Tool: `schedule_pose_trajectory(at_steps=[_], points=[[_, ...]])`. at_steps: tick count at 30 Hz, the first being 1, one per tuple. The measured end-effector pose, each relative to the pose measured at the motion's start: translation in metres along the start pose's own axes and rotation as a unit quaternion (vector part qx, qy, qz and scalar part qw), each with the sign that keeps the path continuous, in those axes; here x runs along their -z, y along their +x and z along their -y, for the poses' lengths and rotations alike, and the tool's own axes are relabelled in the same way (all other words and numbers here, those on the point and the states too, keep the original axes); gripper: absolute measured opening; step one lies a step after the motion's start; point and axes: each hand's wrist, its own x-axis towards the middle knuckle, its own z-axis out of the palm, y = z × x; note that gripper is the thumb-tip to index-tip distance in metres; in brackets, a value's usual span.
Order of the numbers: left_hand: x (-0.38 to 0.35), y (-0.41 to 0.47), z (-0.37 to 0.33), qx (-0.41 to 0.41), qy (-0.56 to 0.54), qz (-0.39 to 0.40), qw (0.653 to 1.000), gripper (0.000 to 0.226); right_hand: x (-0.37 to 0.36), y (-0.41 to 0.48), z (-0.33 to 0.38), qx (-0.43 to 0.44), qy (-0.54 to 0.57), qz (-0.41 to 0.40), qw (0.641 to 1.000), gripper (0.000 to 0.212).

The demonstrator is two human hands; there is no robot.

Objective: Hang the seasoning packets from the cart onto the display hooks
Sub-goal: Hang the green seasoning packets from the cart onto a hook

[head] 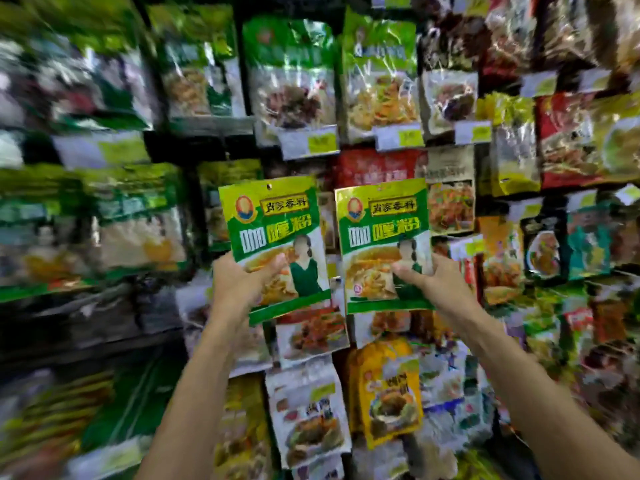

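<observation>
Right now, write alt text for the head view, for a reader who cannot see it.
Two bare hands hold up matching green and yellow seasoning packets side by side: the left hand grips the left packet by its lower part, the right hand the right packet. Behind them hang blurred rows of other packets with yellow price tags.
</observation>
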Motion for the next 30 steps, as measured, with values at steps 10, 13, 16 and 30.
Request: schedule_pose_trajectory(at_steps=[10,13,16,30], points=[[0.132,0.056,-0.032,-0.035,0.044,-0.103,0.993,0.021,-0.155,0.038,0.062,0.009,0.124,0.127,0.984,0.013],[0.151,0.069,-0.034,-0.037,0.040,-0.111,0.992,0.037,-0.184,0.045,0.072,0.001,0.128,0.128,0.983,0.021],[0.161,0.078,-0.035,-0.033,0.022,-0.118,0.992,0.064,-0.205,0.058,0.076,-0.008,0.147,0.134,0.980,0.015],[0.158,0.087,-0.032,-0.060,0.028,-0.107,0.992,0.030,-0.226,0.081,0.086,-0.058,0.150,0.143,0.977,0.061]])
